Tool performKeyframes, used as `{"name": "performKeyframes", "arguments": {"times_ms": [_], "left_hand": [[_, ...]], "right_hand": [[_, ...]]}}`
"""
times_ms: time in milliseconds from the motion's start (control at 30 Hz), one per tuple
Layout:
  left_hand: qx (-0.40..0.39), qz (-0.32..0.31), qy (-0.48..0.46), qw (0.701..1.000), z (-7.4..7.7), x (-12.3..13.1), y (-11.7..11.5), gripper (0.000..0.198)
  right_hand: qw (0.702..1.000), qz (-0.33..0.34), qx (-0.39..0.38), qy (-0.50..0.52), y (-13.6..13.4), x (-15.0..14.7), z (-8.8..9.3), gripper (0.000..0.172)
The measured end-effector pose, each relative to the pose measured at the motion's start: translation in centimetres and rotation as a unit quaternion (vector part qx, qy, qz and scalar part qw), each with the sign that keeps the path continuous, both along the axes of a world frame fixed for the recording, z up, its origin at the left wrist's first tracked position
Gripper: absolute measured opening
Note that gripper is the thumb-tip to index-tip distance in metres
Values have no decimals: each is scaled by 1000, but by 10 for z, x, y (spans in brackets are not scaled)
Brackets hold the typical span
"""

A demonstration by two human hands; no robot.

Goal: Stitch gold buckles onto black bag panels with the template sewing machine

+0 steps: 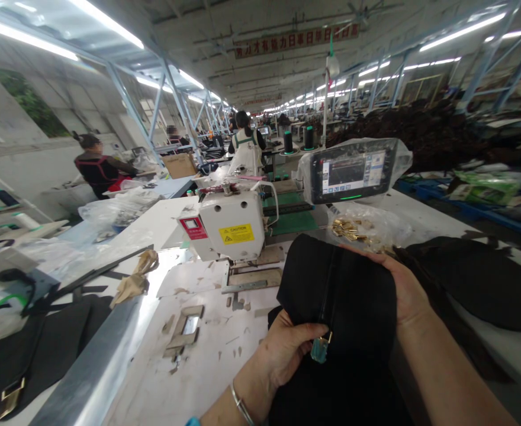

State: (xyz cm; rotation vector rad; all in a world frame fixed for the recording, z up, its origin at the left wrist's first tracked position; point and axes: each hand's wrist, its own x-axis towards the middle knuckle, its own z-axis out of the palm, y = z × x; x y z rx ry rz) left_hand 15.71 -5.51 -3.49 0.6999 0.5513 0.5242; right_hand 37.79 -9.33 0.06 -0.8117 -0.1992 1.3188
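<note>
I hold a piece of black fabric with a zipper running down its middle, just in front of the white sewing machine. My left hand is closed, pinching the fabric beside a gold zipper pull with a teal tab. My right hand wraps round the fabric's right edge from behind, fingers closed on it. The fabric's lower part hangs toward me.
A plastic-wrapped touchscreen stands behind a bag of gold metal parts. More black fabric lies right; a black bag piece with a buckle lies left. Other people work at benches behind.
</note>
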Motion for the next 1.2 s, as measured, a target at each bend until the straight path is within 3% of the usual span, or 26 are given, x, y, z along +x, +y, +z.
{"name": "performKeyframes", "arguments": {"times_ms": [167,567,867,1200], "left_hand": [[2,0,2,1000,-1,0,0,43],[10,-1,1,1000,-9,0,3,49],[6,4,0,1000,-4,1,2,43],[4,1,-13,1000,-3,0,3,45]], "right_hand": [[999,-2,25,-26,-1,-3,2,43],[999,-40,-8,9,-5,-11,17,44],[999,-31,44,5,-6,-14,12,49],[996,-84,17,10,-11,-20,12,49]]}}
